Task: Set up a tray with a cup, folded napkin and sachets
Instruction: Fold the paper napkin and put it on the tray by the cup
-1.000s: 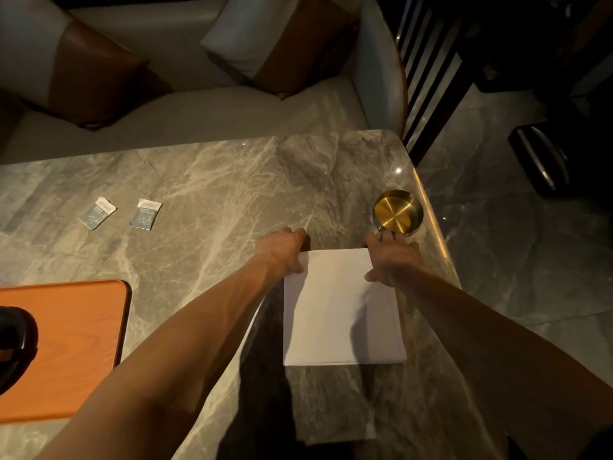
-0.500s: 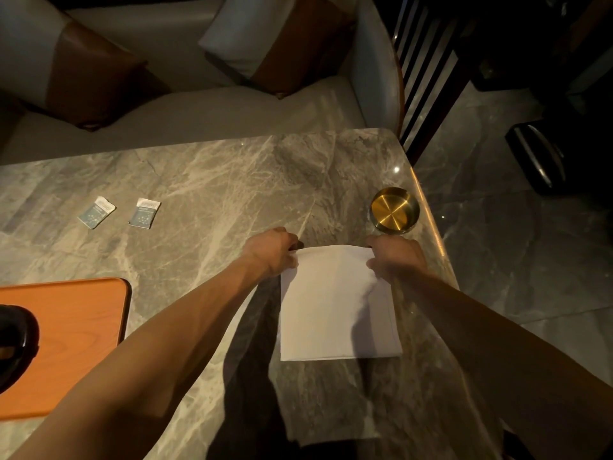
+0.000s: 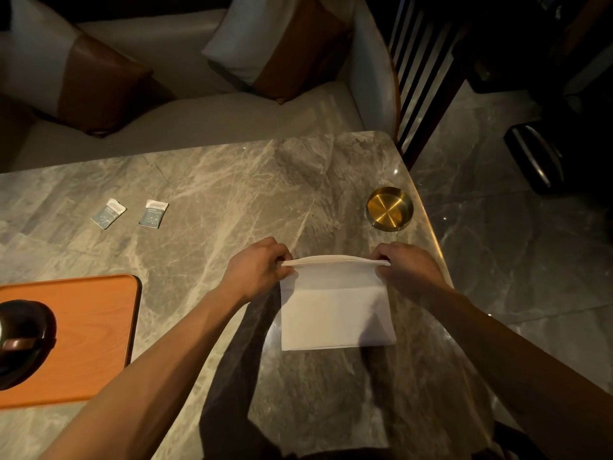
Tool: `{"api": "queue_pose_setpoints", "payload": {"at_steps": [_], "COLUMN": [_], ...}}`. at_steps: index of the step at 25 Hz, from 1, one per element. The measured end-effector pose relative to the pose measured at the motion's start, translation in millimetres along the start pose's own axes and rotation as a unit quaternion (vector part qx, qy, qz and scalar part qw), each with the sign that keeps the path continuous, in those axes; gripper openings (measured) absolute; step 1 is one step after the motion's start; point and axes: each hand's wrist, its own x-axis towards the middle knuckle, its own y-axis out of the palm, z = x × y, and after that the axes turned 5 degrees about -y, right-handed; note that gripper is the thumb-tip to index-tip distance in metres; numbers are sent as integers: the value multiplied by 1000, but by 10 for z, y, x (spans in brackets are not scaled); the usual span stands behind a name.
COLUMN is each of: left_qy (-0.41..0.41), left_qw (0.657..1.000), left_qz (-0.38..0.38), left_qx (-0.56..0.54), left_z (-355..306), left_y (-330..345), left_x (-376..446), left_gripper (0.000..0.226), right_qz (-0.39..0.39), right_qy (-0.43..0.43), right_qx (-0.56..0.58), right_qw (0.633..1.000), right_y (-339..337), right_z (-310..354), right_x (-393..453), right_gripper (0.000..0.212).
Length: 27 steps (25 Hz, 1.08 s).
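Observation:
A white napkin [image 3: 335,313] lies on the marble table [image 3: 215,194] near its right side. My left hand [image 3: 255,270] pinches the napkin's far left corner and my right hand [image 3: 408,270] pinches its far right corner. The far edge is lifted off the table and curls toward me. An orange wooden tray [image 3: 89,333] sits at the left, with a dark cup [image 3: 23,340] on it at the frame's left edge. Two small blue-and-white sachets [image 3: 108,214] [image 3: 153,214] lie on the table beyond the tray.
A round gold dish [image 3: 389,209] stands by the table's right edge, just beyond my right hand. A pale sofa with brown-and-white cushions [image 3: 275,48] runs behind the table. To the right the table edge drops to a dark marble floor.
Both hands have closed on the napkin's far corners and raised that edge off the table, drawing it toward me. Earlier the napkin lay flat under my fingers.

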Motion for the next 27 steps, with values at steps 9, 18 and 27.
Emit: {"api": "queue_pose_setpoints", "payload": {"at_steps": [9,18,27], "left_qy": [-3,18,20], "left_qw": [999,1000,994], "left_qz": [-17,-5,65], "left_qx": [-48,17,82], "left_z": [7,71,94], "left_y": [131,433,707], "left_x": [-598,-919,-984], "left_gripper": [7,15,22], "right_qz": [-14,23,46], "right_qy": [-102,-87,-96], "right_qx": [-1,-18,-43], "right_qw": [995,996,993], "right_y": [5,216,567], "right_z": [-122,-204,-375], "right_x": [-437,-741,-870], "right_gripper": [9,14,18]}}
